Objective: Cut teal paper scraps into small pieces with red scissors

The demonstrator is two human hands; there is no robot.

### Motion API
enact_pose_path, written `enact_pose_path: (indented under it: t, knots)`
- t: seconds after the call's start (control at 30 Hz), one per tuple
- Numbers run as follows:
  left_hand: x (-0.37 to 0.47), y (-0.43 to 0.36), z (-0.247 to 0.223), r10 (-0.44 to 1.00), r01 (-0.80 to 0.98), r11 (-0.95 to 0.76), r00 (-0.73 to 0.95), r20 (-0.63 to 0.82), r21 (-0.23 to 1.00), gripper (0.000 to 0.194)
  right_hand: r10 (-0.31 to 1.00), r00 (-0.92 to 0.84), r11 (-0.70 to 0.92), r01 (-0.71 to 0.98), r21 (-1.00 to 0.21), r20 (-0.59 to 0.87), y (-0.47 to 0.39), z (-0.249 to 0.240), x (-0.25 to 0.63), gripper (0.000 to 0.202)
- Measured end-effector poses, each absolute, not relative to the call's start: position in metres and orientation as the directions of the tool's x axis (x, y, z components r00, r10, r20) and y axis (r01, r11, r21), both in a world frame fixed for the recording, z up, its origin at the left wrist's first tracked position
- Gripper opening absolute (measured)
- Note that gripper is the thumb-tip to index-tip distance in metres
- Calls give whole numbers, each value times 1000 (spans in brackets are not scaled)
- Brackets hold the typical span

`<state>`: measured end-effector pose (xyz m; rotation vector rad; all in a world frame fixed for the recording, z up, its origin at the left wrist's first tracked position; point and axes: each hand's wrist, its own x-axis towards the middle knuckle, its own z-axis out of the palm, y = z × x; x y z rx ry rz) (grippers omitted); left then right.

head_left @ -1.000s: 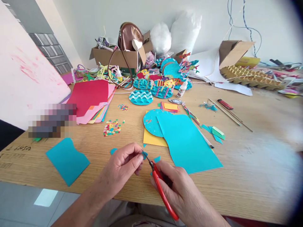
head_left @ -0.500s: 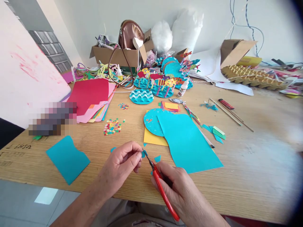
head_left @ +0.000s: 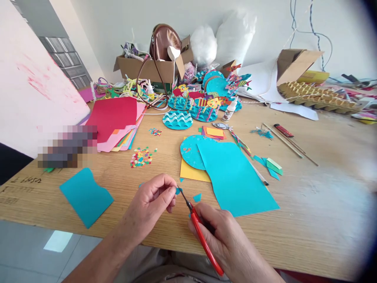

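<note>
Handwriting [head_left: 27, 179] on table [head_left: 118, 171], seemingly "66502", bottle label [head_left: 227, 114] (too small)

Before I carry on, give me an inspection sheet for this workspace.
Surface: wooden table, dark handwriting at its left edge.
Work things: red-handled scissors, blades at a small blue piece; large blue sheet partly over a blue disc.
Clutter: loose paper dots, stacked coloured sheets, brown bag at a cardboard box.
Hands: left pinches the small blue piece; right grips the scissors.
Cables: blue cords against the wall, far right; lower ends hidden.
Surroundings: pale wall behind, tiled floor at lower left; other people: nothing seen.
</note>
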<state>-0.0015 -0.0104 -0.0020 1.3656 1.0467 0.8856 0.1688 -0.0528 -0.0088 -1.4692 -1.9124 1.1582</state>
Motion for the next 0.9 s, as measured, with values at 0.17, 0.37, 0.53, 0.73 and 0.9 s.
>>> enact_pose_path:
  t: [0.17,0.37,0.53,0.73,0.9]
  knots:
    - [-1,-10,1,952,88,40,298,-64,995,17,932,-332,68,550,-833,-143,-53,-7,169,28]
    - [0,-11,-2,965,17,84,248,-85,996,17,942,-305,51,546,-836,-142,-51,-11,165,29]
    - [2,-14,-8,965,-10,122,235,-117,992,17,945,-294,40,542,-839,-145,-50,-16,163,30]
    - [3,-13,-5,966,45,103,235,-110,994,17,941,-304,44,540,-841,-146,-51,-15,163,30]
    - [3,-12,-3,972,59,95,208,-105,994,19,941,-310,53,539,-841,-139,-52,-14,162,31]
